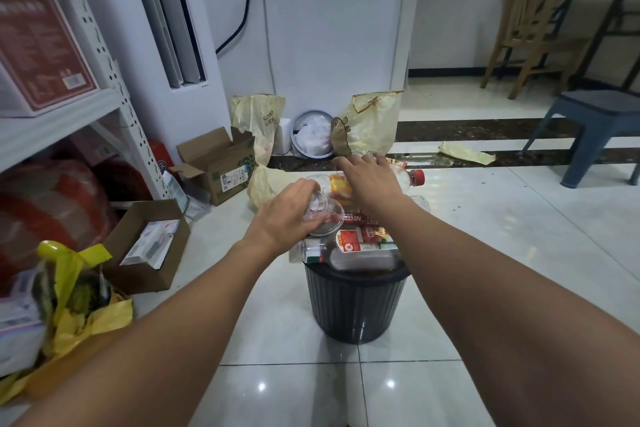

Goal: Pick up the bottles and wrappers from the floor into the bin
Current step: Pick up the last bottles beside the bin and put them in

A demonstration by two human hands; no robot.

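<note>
A dark ribbed bin point(353, 308) stands on the tiled floor in the middle, heaped above its rim with clear plastic bottles point(360, 250) bearing red labels. My left hand point(287, 215) grips a clear plastic cup point(327, 217) over the heap. My right hand point(369, 180) lies on top of a clear bottle with a red cap point(414, 177) and an orange label, fingers spread over it. A yellow wrapper point(467, 153) lies on the floor at the right. Crumpled yellowish bags point(370, 121) sit behind the bin.
A metal shelf rack point(62, 114) with boxes stands at the left, with open cardboard boxes point(218, 163) and a yellow bag point(79, 288) beside it. A grey stool point(588, 128) and a wooden chair point(530, 28) are at the right. A round basin point(311, 135) leans on the wall.
</note>
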